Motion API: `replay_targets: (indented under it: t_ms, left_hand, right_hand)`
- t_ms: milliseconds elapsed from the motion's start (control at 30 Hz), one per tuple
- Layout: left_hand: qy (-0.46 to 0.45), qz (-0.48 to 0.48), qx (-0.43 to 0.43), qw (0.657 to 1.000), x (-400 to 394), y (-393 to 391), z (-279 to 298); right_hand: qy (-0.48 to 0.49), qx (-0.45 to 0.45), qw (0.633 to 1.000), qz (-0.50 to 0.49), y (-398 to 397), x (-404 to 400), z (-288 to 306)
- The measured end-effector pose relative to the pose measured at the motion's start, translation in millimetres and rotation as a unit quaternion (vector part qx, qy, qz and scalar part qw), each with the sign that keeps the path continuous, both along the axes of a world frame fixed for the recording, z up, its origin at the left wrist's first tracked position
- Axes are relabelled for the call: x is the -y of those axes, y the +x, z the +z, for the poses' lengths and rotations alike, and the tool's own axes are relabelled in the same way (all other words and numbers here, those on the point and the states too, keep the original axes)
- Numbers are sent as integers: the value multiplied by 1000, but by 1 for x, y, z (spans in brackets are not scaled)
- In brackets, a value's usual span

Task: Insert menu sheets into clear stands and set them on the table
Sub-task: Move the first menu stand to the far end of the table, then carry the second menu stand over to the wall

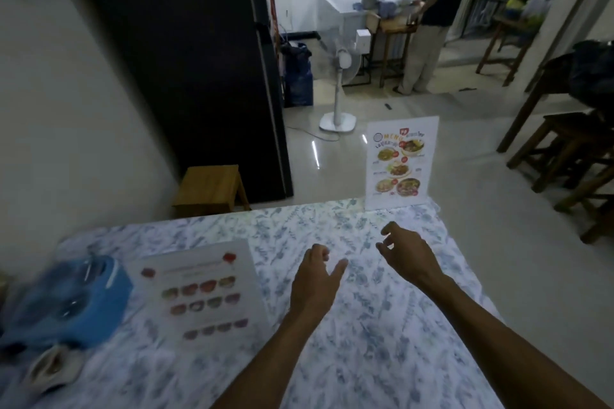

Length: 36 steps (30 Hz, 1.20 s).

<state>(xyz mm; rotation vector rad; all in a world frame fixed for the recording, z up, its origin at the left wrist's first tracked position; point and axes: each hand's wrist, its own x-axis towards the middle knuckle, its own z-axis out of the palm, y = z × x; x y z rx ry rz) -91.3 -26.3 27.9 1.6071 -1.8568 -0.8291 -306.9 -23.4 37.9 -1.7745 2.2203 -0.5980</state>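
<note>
My fingers (385,237) are loosely curled and spread on both hands, holding nothing. My right hand (407,251) hovers at centre right of the frame, palm down, fingertips pointing towards the upright menu stand (400,161), which stands apart from them at the far edge of the worktop (365,342), its printed sheet facing me. My left hand (314,279) sits just left of the right one, thumb splayed out, over the flowered cloth. A second menu sheet (199,292) lies flat in the lower left, beside my left hand but not touching it; it is blurred, so I cannot tell whether it sits in a stand. Both forearms reach in from the bottom edge. At far left a blue object (71,304) is smeared by motion and partly cut off.
</note>
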Motion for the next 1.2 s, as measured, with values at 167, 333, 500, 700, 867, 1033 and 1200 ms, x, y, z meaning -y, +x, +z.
replay_targets:
  t_ms: [167, 333, 500, 700, 867, 1033, 1200]
  left_hand:
    - [-18, 18, -6, 1000, -53, 83, 6]
    - [-13, 70, -11, 997, -89, 167, 14]
    - [3, 114, -28, 993, -107, 240, 11]
    - [15, 163, -19, 986, -106, 310, -7]
    - [83, 230, 19, 969, -76, 349, -19]
    - [142, 171, 21, 975, -33, 346, -27]
    - [138, 132, -22, 981, 4, 322, -29]
  right_hand:
    - [7, -9, 999, 45, 90, -41, 6]
    - [10, -6, 995, 96, 181, -71, 11]
    - [38, -5, 989, 140, 248, -87, 8]
    - [151, 5, 978, 146, 283, -81, -18]
    - [183, 8, 981, 58, 278, -64, -47]
    - [172, 119, 977, 42, 271, -27, -57]
    - [203, 164, 957, 126, 267, -4, -52]
